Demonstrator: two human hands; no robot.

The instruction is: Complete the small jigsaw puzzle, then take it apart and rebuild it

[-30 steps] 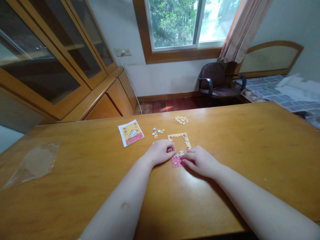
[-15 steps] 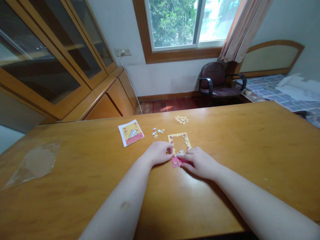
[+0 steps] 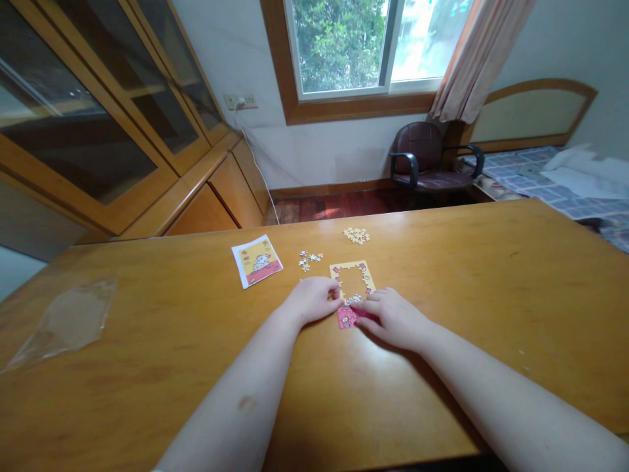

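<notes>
A partly assembled jigsaw puzzle (image 3: 349,265) lies on the table, with a yellow border around a bare middle and a pink lower part. At its left edge, my left hand (image 3: 313,300) is curled, its thumb and fingertips touching the edge beside the pink part. My right hand (image 3: 392,317) rests over the lower right corner. Its index finger reaches onto the joined white pieces (image 3: 354,299) just above the pink area, while its thumb lies apart on the pink part. The right hand's remaining fingers are partly hidden.
Several loose puzzle pieces (image 3: 310,259) lie left of the puzzle, and a pile of yellowish pieces (image 3: 356,235) sits behind it. A reference picture card (image 3: 258,261) and a clear plastic bag (image 3: 73,314) are farther left. An armchair (image 3: 427,157) stands beyond the wooden table (image 3: 466,262).
The white pieces near my right index finger sit closer together against the pink part. Both hands have barely moved.
</notes>
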